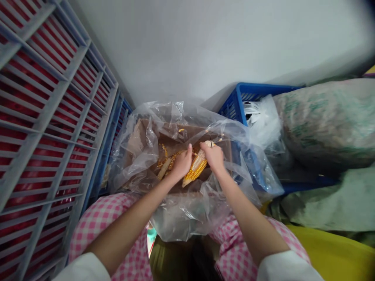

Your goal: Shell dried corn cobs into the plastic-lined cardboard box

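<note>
A yellow corn cob (195, 168) is held over a cardboard box (152, 132) lined with clear plastic (187, 210). My left hand (181, 162) is wrapped round the cob's left side, thumb pressed against the kernels. My right hand (215, 156) grips the cob's upper end, fingers closed. The cob points down toward me, partly stripped near the top. Loose kernels (166, 156) and a bare cob (164, 168) lie in the box beneath the hands. The box rests on my lap, on pink checked trousers (99, 222).
Stacked grey crates (43, 117) with red contents stand close on the left. A blue crate (237, 101) sits behind the box on the right, with full sacks (325, 121) on it. A white wall rises behind. A yellow surface (336, 253) is at the lower right.
</note>
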